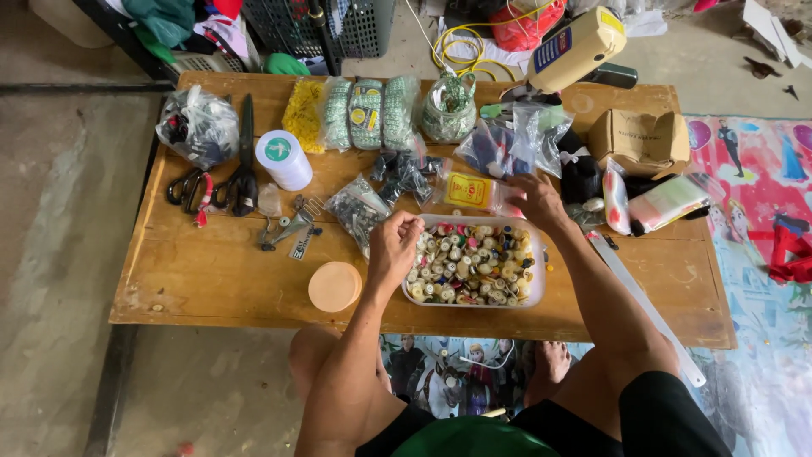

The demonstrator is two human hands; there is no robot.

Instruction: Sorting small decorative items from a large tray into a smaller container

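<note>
Bare grey concrete floor (59,254) surrounds your low wooden tabletop (211,279), with a colourful printed mat (761,254) spread on the right. Your left hand (394,248) curls loosely at the near-left rim of the clear plastic tray of mixed buttons (474,262), fingertips pinched together; whether they grip a button, you cannot tell. Your right hand (538,200) rests open, fingers spread, on the tray's far-right edge. Beside the tray lie a round peach plastic lid (334,286), black-handled scissors (241,173) and a white thread spool (284,159).
</note>
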